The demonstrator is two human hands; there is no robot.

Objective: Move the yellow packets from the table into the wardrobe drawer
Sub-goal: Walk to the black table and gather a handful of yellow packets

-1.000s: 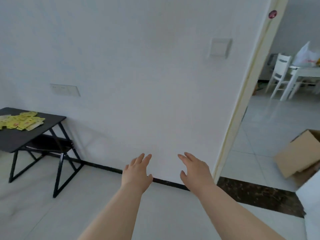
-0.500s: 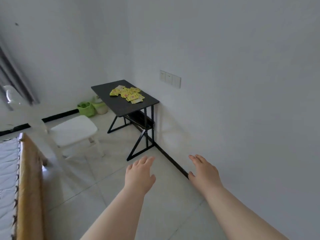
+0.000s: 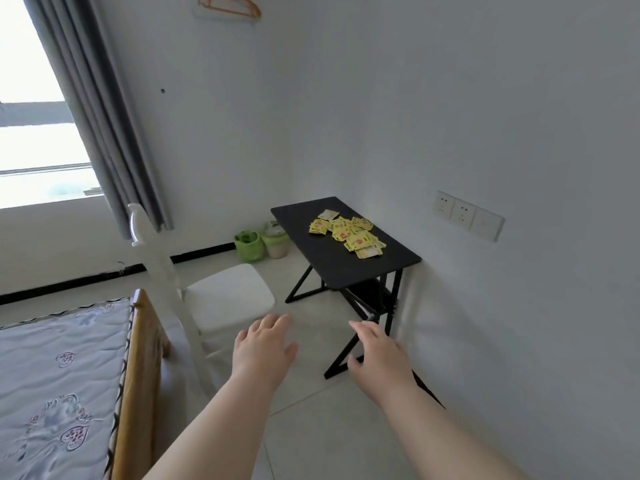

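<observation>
**Bedroom corner: yellow packets on the black counter, both hands free**

A white-walled bedroom corner with a pale tiled floor holds a small black counter point(image 3: 311, 252) pushed against the right-hand wall. The yellow packets point(image 3: 349, 232) lie in a loose, overlapping heap on the far right part of its top, towards the wall. A few lie paler side up at the edges of the heap. The counter stands on a black angled frame with a dark lower shelf under the top.

A strip of wall sockets point(image 3: 467, 214) sits on the wall just beyond the counter's right edge. On the floor behind its far left corner stand a green basket point(image 3: 248, 244) and a pale tub point(image 3: 276, 239), side by side against the skirting. A white chair point(image 3: 228, 296) stands between the counter and the bed point(image 3: 62, 375), its seat near the counter's left legs but apart from them. The bed's wooden end board point(image 3: 138, 358) is close to the chair back. A grey curtain point(image 3: 104, 116) hangs beside a bright window point(image 3: 31, 133), and an orange hanger point(image 3: 230, 3) hangs high on the far wall.

The left hand point(image 3: 263, 351) and right hand point(image 3: 379, 355) reach forward over the floor, well short of the packets. Their fingers point(image 3: 273, 323) are released and loosely spread, palms down, grasping nothing. From the head camera the right hand overlaps the counter's near leg.
</observation>
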